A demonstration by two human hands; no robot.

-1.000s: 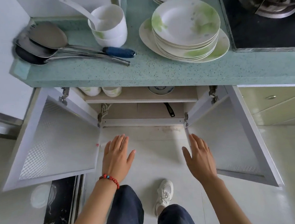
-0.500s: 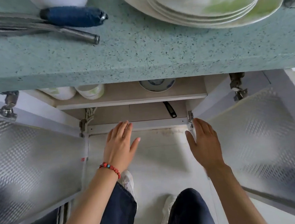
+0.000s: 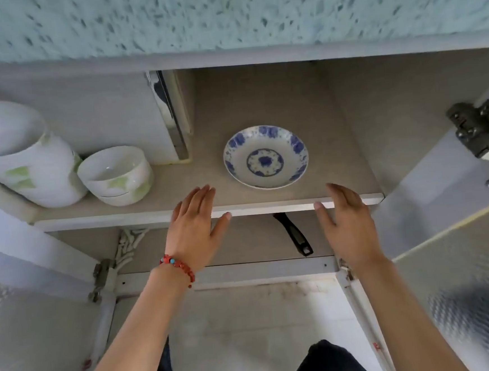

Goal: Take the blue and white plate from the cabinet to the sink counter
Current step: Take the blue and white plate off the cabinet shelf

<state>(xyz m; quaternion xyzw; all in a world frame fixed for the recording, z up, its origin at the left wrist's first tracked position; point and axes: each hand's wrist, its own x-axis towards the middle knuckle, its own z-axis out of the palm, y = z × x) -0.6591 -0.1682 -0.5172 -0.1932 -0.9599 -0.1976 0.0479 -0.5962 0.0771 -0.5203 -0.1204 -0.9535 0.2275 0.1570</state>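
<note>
Reaching: both hands are stretched toward the open cabinet, nothing held.
Plate: the blue and white plate [image 3: 266, 157] lies flat on the upper shelf [image 3: 340, 191], near its front edge, alone on the right half.
Left hand: the left hand [image 3: 195, 227] is open, fingers together, tips over the shelf edge, just below and left of the plate.
Right hand: the right hand [image 3: 346, 221] is open, palm turned inward, at the shelf edge below and right of the plate.
Key relation: the plate sits ahead, between the 2 hands; neither touches it, and the left looks slightly nearer.
Axis: round, so no long axis; either rim side would serve.
Neighbours: 2 bowl stacks [image 3: 116, 176] stand well apart to the left.
</note>
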